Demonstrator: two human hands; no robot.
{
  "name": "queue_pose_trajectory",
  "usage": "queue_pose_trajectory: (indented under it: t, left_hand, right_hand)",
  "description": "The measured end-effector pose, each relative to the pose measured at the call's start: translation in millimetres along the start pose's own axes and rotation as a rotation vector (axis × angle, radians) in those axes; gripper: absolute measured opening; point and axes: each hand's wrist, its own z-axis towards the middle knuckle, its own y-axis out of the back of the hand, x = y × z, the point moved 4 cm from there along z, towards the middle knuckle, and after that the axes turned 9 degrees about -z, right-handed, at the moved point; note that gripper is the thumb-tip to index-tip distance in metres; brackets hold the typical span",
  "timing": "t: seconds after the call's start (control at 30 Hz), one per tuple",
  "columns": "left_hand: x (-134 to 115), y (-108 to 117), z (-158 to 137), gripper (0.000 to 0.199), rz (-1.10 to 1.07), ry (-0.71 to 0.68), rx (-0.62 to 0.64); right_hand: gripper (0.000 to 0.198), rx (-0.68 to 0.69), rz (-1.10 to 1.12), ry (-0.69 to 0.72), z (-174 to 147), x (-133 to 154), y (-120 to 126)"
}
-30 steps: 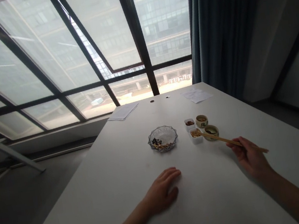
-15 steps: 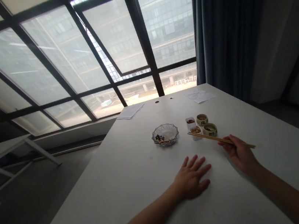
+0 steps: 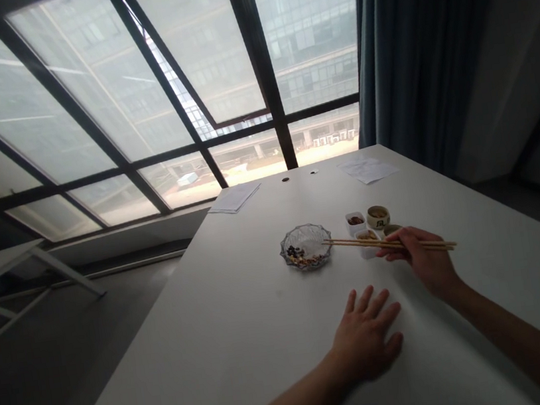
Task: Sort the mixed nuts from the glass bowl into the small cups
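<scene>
Writing first, and there it is: a bold dark character on the wall of the rear ceramic bowl (image 3: 372, 222), like 风 or 凤, too small to call for certain. The front ceramic bowl (image 3: 393, 228) sits just beside it, its face mostly covered by the right hand (image 3: 429, 265), so nothing to read there! And that right hand is closed, fingers and thumb pinching a pair of wooden chopsticks (image 3: 345, 243). The shafts run leftward above the front white cup (image 3: 368, 254) of tan pieces, the tips right at the right-hand rim of the glass dish (image 3: 312, 234); whether they grip a morsel, I cannot tell. Inside that scalloped dish, dark and tan bits gather along the near left. The rear white cup (image 3: 351, 228), with reddish-brown pieces, stands behind the front one. Over to the left hand (image 3: 367, 335): empty, fingers spread wide, palm down at the table (image 3: 246, 320), though contact is hard to judge. Far back lie papers (image 3: 234, 199) on the left and more sheets (image 3: 368, 169) on the right, any print unreadable from here.
</scene>
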Motion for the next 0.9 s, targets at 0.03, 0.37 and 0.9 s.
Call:
queue_pose_trajectory:
  t: [0.03, 0.37, 0.9]
  left_hand:
    - [-1, 1, -1, 0.054, -0.012, 0.001, -0.003]
    - [-2, 4, -5, 0.053, -0.058, 0.001, 0.029]
    - [3, -3, -6, 0.044, -0.164, 0.011, 0.001]
  right_hand:
    - [0.046, 0.015, -0.018, 0.021, 5, 7, -11]
    - [0.048, 0.118, -0.097, 0.082, 52, 14, -85]
    - [0.051, 0.344, -0.230, -0.032, 66, -51, -122]
